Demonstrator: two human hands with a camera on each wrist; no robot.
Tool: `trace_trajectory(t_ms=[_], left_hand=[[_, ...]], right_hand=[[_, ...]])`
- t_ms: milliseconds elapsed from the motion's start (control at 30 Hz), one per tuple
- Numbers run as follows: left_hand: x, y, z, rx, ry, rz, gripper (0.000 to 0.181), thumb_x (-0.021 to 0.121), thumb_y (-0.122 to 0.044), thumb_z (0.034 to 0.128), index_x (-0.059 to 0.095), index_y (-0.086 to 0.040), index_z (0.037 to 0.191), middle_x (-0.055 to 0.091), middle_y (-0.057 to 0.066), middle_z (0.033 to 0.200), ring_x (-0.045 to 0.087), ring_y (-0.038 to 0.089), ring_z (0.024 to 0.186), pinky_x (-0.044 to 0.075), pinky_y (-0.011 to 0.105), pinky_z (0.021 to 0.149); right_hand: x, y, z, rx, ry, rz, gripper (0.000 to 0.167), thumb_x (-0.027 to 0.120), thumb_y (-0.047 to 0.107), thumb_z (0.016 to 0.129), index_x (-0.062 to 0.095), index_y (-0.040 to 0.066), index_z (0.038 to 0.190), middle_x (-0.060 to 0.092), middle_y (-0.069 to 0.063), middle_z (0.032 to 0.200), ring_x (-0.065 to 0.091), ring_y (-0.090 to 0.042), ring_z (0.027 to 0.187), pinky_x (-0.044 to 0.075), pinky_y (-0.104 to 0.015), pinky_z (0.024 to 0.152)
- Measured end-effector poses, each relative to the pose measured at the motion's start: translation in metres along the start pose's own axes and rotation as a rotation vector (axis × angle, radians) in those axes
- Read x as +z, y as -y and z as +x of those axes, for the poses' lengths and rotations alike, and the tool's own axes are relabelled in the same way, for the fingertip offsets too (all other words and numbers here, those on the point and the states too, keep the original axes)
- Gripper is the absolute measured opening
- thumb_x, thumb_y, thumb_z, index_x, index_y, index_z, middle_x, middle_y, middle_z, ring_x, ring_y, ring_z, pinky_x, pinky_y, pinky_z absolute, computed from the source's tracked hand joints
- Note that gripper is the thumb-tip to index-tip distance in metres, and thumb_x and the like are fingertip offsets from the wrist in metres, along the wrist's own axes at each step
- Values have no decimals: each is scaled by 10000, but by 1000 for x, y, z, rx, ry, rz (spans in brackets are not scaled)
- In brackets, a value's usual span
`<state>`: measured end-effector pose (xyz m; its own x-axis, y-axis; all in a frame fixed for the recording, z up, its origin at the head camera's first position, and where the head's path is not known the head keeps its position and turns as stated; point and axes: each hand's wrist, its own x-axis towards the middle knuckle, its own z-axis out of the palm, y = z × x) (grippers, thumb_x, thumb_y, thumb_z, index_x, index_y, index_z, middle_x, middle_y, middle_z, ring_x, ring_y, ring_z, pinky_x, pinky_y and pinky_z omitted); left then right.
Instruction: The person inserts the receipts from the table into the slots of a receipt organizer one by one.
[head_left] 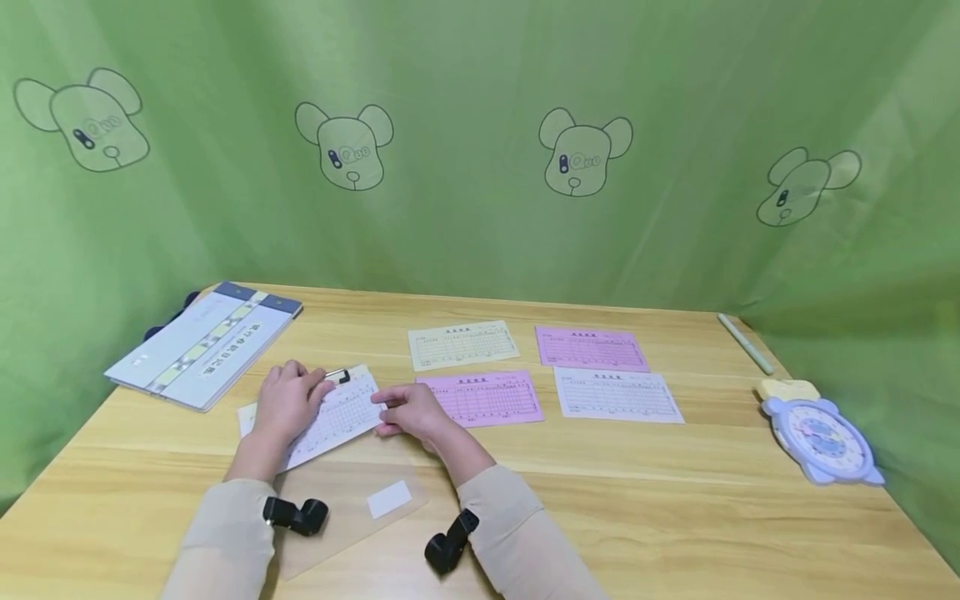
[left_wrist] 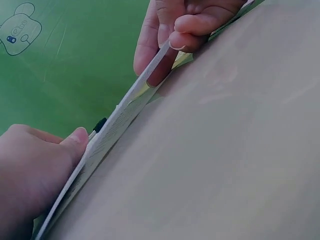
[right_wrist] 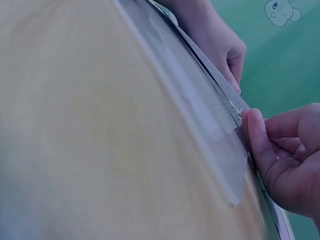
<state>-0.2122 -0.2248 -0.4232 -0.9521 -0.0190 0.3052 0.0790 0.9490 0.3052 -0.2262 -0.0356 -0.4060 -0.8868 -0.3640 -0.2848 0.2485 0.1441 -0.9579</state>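
Note:
My left hand (head_left: 283, 402) rests on the upper left of a white printed form (head_left: 341, 421), its thumb near a black and silver clip (head_left: 340, 376) at the form's top edge. At the form's right corner, my right hand (right_wrist: 287, 160) pinches the edge between thumb and fingers. The form is slightly raised, with another printed sheet close beneath it in the left wrist view. Below both hands lies a translucent sheet (head_left: 330, 508) bearing a white label (head_left: 389, 499). A pale form's corner (head_left: 246, 418) pokes out left of the left hand.
Right of the hands lie two pink forms (head_left: 487, 398) (head_left: 591, 347), a cream form (head_left: 462, 345) and a white one (head_left: 617, 395). A blue-grey folder (head_left: 206, 346) sits at the left. A green pen (head_left: 745, 342) and a blue toy-like clock (head_left: 823, 441) lie at the right.

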Motion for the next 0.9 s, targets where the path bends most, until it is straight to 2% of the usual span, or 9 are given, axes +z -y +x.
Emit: trace_trajectory(t_ms=[500, 900], left_hand=[[-1, 1, 1, 10, 2, -2, 348, 511, -268, 868, 585, -9, 1088, 466, 155, 880, 387, 288, 793, 302, 412, 702], [0, 1, 0, 19, -14, -9, 353, 502, -279, 872, 593, -6, 1075, 475, 167, 897, 398, 301, 816, 302, 419, 726]], right_hand=[[4, 7, 12, 47, -35, 0, 294, 538, -153, 730, 610, -32, 988, 524, -130, 853, 558, -147, 536, 477, -245, 568], [7, 9, 18, 62, -54, 4, 295, 542, -152, 726, 616, -22, 980, 519, -122, 873, 557, -148, 525, 477, -247, 561]])
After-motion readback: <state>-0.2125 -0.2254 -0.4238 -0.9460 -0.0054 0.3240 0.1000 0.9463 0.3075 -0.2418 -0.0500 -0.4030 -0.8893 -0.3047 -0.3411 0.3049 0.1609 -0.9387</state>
